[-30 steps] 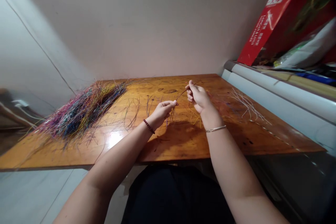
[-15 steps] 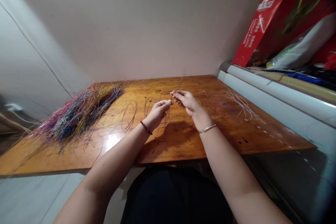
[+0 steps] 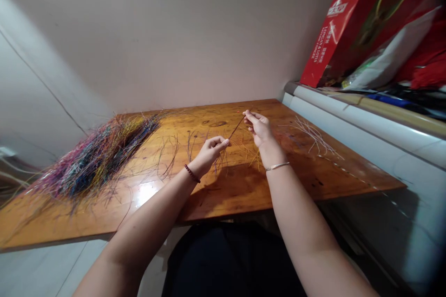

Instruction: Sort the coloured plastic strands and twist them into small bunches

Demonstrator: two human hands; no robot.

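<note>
Between my two hands runs a thin bundle of dark reddish strands [image 3: 237, 129], stretched on a slant over the wooden table. My left hand [image 3: 213, 148] pinches its lower end between thumb and fingertips. Higher up and to the right, my right hand [image 3: 258, 127] pinches the upper end. Whether the strands are wire or fibre I cannot tell. Loose orange strands [image 3: 256, 155] lie on the table below my right hand, and dark purple ones [image 3: 220, 162] show just under my left hand.
A big heap of multicoloured strands [image 3: 101, 158] covers the left of the wooden table [image 3: 223, 199]. Thin dark strands [image 3: 170, 155] are scattered beside it. Pale strands [image 3: 317, 137] lie at the right. A red box [image 3: 324, 41] stands on a white ledge [image 3: 362, 116] along the right side.
My right hand has moved up and to the right, away from my left hand, so a longer stretch of the strands shows between them. The view has shifted slightly.
</note>
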